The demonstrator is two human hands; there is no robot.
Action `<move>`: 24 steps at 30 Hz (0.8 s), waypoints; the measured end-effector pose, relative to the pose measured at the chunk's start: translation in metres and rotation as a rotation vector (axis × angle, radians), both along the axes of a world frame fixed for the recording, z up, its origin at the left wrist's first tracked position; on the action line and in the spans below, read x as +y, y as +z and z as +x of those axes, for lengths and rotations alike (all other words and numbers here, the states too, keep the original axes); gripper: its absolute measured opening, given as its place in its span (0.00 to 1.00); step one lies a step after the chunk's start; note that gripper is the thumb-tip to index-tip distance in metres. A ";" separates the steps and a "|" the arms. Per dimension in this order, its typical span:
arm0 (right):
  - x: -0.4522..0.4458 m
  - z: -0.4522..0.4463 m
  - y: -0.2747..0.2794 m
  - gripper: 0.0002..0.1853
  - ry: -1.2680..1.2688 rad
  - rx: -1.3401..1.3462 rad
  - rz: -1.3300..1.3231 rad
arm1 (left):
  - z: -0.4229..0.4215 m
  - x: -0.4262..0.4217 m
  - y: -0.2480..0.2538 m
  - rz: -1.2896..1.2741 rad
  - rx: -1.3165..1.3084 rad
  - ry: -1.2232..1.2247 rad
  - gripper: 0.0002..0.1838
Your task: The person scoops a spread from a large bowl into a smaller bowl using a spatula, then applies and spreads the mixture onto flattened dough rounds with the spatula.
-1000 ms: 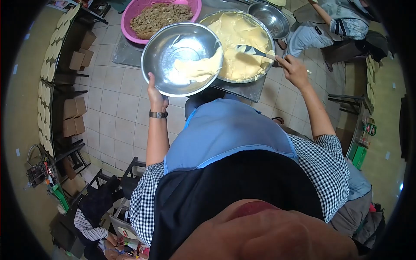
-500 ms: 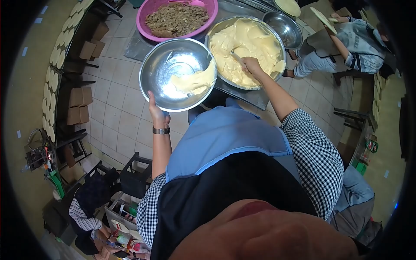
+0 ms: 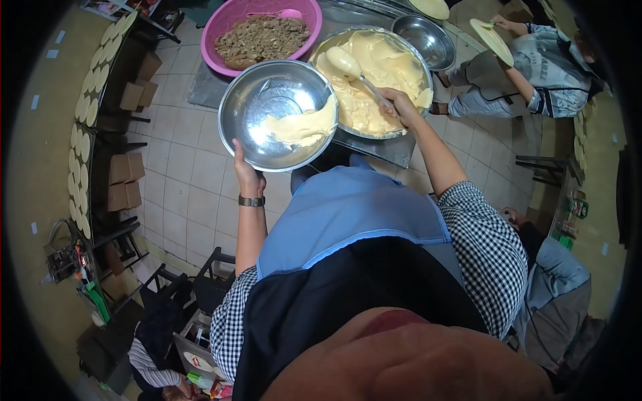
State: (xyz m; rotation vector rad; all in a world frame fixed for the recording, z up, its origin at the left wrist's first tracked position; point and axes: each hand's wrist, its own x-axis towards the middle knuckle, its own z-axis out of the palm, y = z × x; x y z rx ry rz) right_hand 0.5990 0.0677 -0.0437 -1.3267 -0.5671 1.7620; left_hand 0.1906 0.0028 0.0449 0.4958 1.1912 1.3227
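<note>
My left hand point(image 3: 248, 175) grips the near rim of a steel mixing bowl point(image 3: 249, 110), thumb over the edge. A smear of pale yellow cream point(image 3: 304, 125) lies along the right side inside this bowl. To its right stands a larger metal basin point(image 3: 428, 75) full of thick yellow cream point(image 3: 384, 57). My right hand point(image 3: 401, 107) is closed round the handle of a large spoon point(image 3: 346, 63). The spoon's head, heaped with cream, is over the left part of the basin. Whether it still touches the cream below, I cannot tell.
A pink tub point(image 3: 208, 47) of brown crumbly filling stands behind the bowl on a metal table point(image 3: 207, 87). An empty steel bowl point(image 3: 424, 43) sits at the back right. Another person point(image 3: 555, 70) holds a pale round disc point(image 3: 491, 41). Similar discs point(image 3: 81, 160) line a left-hand shelf.
The spoon has come up out of the cream, its head now loaded and visible. My right hand has shifted slightly right and down. My left hand still holds the bowl.
</note>
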 end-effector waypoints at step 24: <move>-0.127 0.045 0.138 0.27 0.440 -1.675 1.182 | 0.076 0.040 -0.012 0.053 -0.097 -0.185 0.34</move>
